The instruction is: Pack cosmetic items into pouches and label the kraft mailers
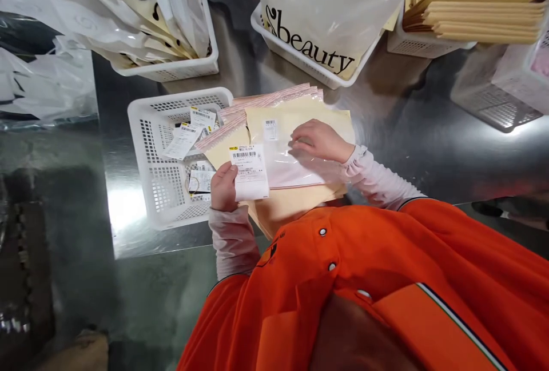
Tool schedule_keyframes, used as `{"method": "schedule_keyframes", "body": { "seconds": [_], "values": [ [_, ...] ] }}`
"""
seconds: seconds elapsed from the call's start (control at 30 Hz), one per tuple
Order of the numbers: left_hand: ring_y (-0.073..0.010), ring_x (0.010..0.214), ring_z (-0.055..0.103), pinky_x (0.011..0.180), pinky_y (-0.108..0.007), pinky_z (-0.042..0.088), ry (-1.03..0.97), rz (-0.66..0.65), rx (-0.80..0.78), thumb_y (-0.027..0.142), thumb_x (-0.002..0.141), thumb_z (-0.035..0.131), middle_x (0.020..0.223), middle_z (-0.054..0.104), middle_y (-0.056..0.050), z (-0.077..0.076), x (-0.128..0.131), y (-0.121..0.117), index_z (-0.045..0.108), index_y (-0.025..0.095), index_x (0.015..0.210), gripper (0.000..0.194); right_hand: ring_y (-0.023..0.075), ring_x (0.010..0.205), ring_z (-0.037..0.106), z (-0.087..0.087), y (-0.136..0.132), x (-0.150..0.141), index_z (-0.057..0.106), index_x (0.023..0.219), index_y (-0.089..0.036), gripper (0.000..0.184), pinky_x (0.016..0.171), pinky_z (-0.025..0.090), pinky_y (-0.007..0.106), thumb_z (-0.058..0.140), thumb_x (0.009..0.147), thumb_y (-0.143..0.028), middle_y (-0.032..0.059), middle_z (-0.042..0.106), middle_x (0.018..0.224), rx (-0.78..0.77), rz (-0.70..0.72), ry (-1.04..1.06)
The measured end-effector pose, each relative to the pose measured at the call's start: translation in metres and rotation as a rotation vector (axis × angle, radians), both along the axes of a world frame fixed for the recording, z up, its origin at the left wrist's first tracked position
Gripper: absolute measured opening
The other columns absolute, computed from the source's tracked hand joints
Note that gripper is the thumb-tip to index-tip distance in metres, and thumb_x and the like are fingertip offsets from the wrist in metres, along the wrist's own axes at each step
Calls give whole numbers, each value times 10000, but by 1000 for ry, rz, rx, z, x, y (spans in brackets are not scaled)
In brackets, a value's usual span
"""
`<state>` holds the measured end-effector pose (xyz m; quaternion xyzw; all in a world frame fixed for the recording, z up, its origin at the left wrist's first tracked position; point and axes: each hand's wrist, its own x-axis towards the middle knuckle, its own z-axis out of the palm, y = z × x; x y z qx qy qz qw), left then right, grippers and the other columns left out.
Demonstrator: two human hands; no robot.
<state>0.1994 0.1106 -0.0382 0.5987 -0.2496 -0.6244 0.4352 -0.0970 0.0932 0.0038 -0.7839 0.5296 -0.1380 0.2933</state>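
My left hand (225,186) pinches a white printed shipping label (250,174) by its left edge, thumb on top. The label overlaps the left side of a clear plastic packet (295,168) that lies on manila envelopes (300,196). A small barcode sticker (270,130) sits on the packet's upper left. My right hand (319,141) rests over the packet with fingers curled, thumb and fingertips near its surface; whether they grip the plastic I cannot tell. Several mailers with pink-striped edges (274,98) lie beneath.
On the left stands a white perforated basket (150,211) with several printed slips (183,141). Behind are a basket of white bags (171,71), a basket with a "beauty" bag (317,22), and a basket of stacked manila envelopes (480,19). All stand on a metal table (412,148).
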Motion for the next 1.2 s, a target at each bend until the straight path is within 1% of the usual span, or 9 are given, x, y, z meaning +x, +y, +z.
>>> {"method": "schedule_keyframes", "body": {
  "seconds": [0.17,0.3,0.43,0.53,0.63,0.83,0.97,1.07,1.2],
  "values": [
    [-283,859,761,767,-370,653,-21,31,53,367,612,852,821,785,-73,1,3,4,762,174,884,345,332,1170,641,-8,-20,-24,723,1246,-105,428,1075,429,487,565,1004,-420,186,727,1249,-6,-66,83],
    [-304,897,766,810,-403,654,-30,37,55,379,626,847,836,780,-85,2,1,5,736,168,903,366,423,1342,533,-5,-26,-33,566,1497,-90,813,1132,390,580,677,908,-639,236,592,1473,7,-45,182],
    [-323,980,756,860,-423,645,-60,37,44,392,651,825,850,772,-94,1,2,4,714,172,898,350,559,1541,219,-13,11,-20,325,1683,-207,1295,1192,213,736,771,666,-872,228,270,1722,7,116,291],
    [-309,978,753,851,-409,643,-70,54,29,387,656,812,887,781,-87,-1,4,3,704,188,892,327,611,1571,34,-28,48,-10,271,1706,-257,1367,1179,99,803,827,607,-848,209,89,1775,26,240,371],
    [-303,923,755,801,-403,644,-59,48,52,398,632,818,908,791,-94,0,3,2,709,188,899,357,611,1578,-23,-39,64,-8,252,1712,-268,1375,1170,73,820,892,596,-752,208,9,1782,32,266,418],
    [-309,876,756,767,-415,644,-37,35,73,412,583,834,918,795,-123,3,-4,1,717,164,921,435,594,1588,-18,-42,62,-3,244,1711,-274,1286,1161,76,833,916,656,-574,202,4,1783,28,245,443],
    [-289,834,753,738,-391,641,-48,16,72,425,581,821,887,792,-100,3,-4,-1,719,171,927,441,511,1542,301,-34,60,6,394,1650,-200,941,1184,294,689,797,807,-315,230,262,1731,49,176,454],
    [-266,827,747,743,-361,634,-85,16,78,409,609,812,867,783,-76,3,-1,-2,709,180,919,398,345,1263,629,-10,35,0,617,1456,-170,535,1032,503,455,614,921,-171,196,642,1444,68,87,463],
    [-241,835,730,755,-345,618,-137,81,52,399,661,807,884,771,-64,1,7,-5,667,191,929,367,345,1143,680,47,-49,-31,694,1294,-168,328,926,531,435,554,1026,-295,155,746,1212,-30,-240,568]
  ]
}}
